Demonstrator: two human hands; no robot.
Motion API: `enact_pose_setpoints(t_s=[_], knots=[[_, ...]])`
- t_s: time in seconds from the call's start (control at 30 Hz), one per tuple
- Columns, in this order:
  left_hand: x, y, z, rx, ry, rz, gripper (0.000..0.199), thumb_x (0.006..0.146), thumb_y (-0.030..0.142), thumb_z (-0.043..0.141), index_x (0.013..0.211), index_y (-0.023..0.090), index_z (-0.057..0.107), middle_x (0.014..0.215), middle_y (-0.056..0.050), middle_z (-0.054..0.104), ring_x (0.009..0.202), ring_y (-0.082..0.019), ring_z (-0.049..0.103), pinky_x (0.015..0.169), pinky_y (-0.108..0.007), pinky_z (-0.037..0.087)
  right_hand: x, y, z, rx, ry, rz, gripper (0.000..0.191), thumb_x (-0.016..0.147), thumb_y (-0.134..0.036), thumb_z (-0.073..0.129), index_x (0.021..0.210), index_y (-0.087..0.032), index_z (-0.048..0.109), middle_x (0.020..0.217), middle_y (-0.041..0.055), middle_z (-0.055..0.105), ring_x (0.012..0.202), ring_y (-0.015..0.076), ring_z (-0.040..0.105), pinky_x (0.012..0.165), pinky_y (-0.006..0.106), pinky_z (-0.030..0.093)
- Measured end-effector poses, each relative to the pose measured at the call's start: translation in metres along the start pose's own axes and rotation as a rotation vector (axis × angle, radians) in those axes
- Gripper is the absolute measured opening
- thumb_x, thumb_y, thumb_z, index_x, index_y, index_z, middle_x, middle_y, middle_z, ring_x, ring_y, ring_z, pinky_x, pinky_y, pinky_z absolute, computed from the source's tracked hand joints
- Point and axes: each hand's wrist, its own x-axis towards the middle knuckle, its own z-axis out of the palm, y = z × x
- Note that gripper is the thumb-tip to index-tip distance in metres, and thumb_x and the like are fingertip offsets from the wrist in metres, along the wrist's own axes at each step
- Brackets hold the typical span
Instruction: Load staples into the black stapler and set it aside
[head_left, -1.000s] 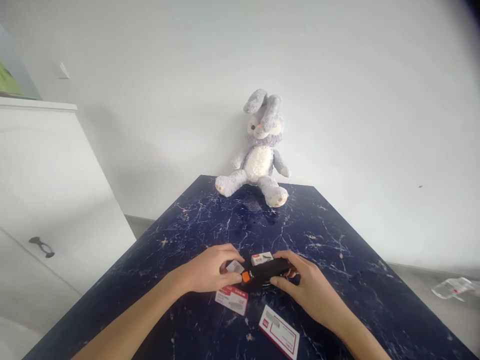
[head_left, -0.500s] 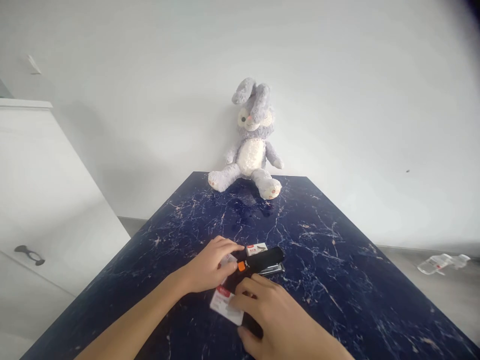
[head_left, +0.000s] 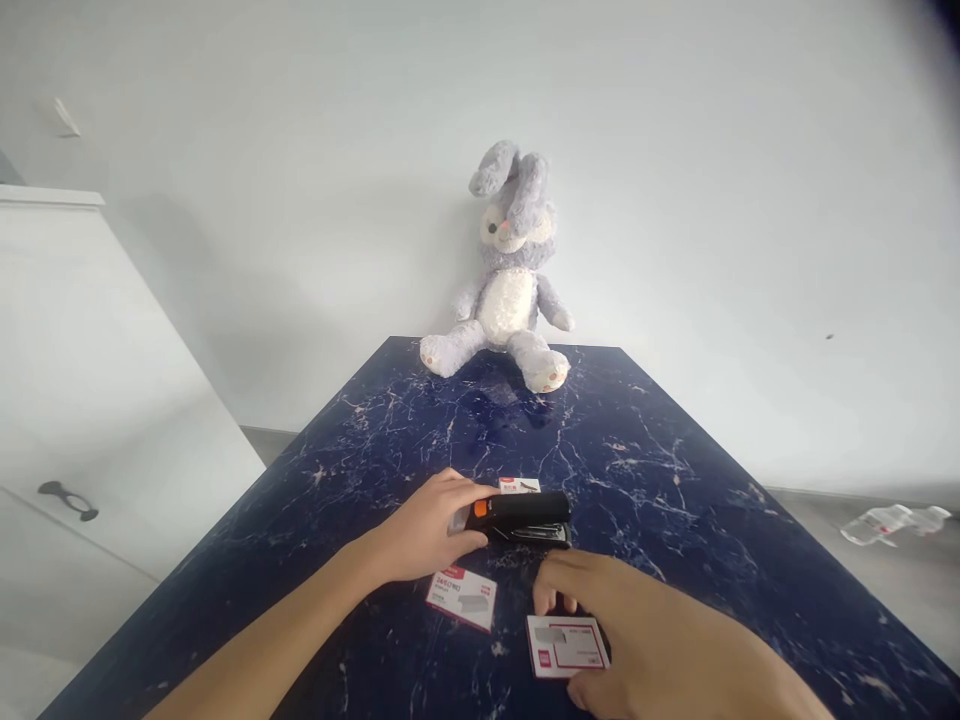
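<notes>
Stapler (head_left: pixel 529 508) is elongated, black; flat box (head_left: pixel 568 647) lies on marbled tabletop (head_left: pixel 637 455).

"24/6" on the middle red-and-white box (head_left: pixel 460 600)

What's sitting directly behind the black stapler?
Just past the black stapler, the far part of a small white box with red print shows. The stapler covers its near part; whether they touch can't be told.
</notes>
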Motion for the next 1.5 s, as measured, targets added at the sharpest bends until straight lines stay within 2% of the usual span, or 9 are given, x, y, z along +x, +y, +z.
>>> enact_pose_setpoints(t_s=[0.13,0.23,0.33,0.47,0.6,0.77,1.03,1.27,1.5], knots=[[-0.008,0.010,-0.025,-0.053,-0.041,-0.019,0.054,0.082,0.035,0.069,0.133,0.030,0.056,0.134,-0.010,0.054,0.117,-0.029,0.053,0.095,-0.042,0.045,0.000,0.003,-0.015,0.081,0.165,-0.032,0.013,0.078,-0.030,0.068,0.087,-0.026,0.059,0.094,-0.0007,0.064,0.086,0.0188,0.058,0.072,0.027,0.043],[-0.017,0.023,-0.039,-0.056,-0.205,-0.062,0.047,0.069,0.041,0.079,0.112,0.029,0.067,0.142,-0.006,0.045,0.112,-0.030,0.057,0.079,-0.034,0.052,0.003,0.005,-0.020,0.123,0.297,-0.080,0.015,0.088,-0.033,0.060,0.077,-0.023,0.054,0.080,-0.0013,0.061,0.075,0.0158,0.054,0.069,0.027,0.042],[-0.024,0.032,-0.039,0.027,-0.300,-0.112,0.042,0.056,0.037,0.086,0.095,0.028,0.072,0.146,-0.005,0.041,0.117,-0.035,0.055,0.064,-0.031,0.052,0.007,0.010,-0.019,0.169,0.415,-0.114,0.023,0.092,-0.033,0.056,0.073,-0.022,0.053,0.072,-0.0021,0.057,0.067,0.0138,0.050,0.063,0.027,0.038],[-0.024,0.038,-0.033,0.068,-0.227,-0.073,0.024,0.063,0.033,0.081,0.084,0.026,0.072,0.152,-0.003,0.035,0.127,-0.038,0.047,0.076,-0.037,0.052,0.009,0.016,-0.017,0.227,0.543,-0.104,0.027,0.094,-0.037,0.053,0.072,-0.021,0.053,0.068,-0.0026,0.053,0.064,0.0132,0.046,0.059,0.026,0.036],[-0.017,0.045,-0.028,0.026,0.023,0.058,0.030,0.072,0.030,0.075,0.101,0.025,0.067,0.136,-0.008,0.052,0.114,-0.029,0.056,0.090,-0.040,0.047,0.012,0.009,-0.008,0.266,0.496,-0.154,0.015,0.092,-0.035,0.058,0.083,-0.022,0.058,0.076,-0.0018,0.060,0.068,0.0137,0.054,0.063,0.027,0.042],[-0.012,0.044,-0.012,-0.074,0.160,0.153,0.031,0.076,0.020,0.070,0.106,0.024,0.064,0.087,-0.001,0.063,0.072,-0.015,0.056,0.068,-0.028,0.046,0.019,-0.007,0.012,0.429,0.373,-0.208,0.034,0.085,-0.026,0.067,0.118,-0.027,0.059,0.093,-0.0001,0.069,0.073,0.0149,0.064,0.070,0.028,0.051],[-0.013,0.032,-0.014,-0.967,-0.092,0.023,0.042,0.091,0.028,0.060,0.132,0.022,0.057,0.118,-0.014,0.066,0.086,-0.022,0.070,0.068,-0.032,0.057,0.028,0.000,0.020,0.868,0.348,-0.116,0.031,0.091,-0.032,0.060,0.120,-0.021,0.058,0.091,0.0036,0.071,0.076,0.0169,0.068,0.073,0.033,0.055],[-0.008,0.026,-0.003,-0.951,0.067,-0.144,0.014,0.087,0.026,0.067,0.097,0.016,0.068,0.114,-0.014,0.069,0.055,-0.012,0.068,0.047,-0.021,0.053,0.030,-0.004,0.024,0.934,0.309,-0.077,0.037,0.089,-0.041,0.064,0.119,-0.021,0.057,0.084,0.0024,0.071,0.077,0.0180,0.068,0.073,0.033,0.055],[-0.007,0.016,-0.006,-1.123,0.178,-0.133,0.011,0.089,0.025,0.066,0.096,0.017,0.069,0.114,-0.012,0.069,0.054,-0.007,0.062,0.048,-0.017,0.050,0.029,0.004,0.019,0.772,0.511,-0.061,0.024,0.096,-0.039,0.055,0.114,-0.025,0.058,0.101,0.0030,0.071,0.083,0.0166,0.067,0.076,0.030,0.054]])
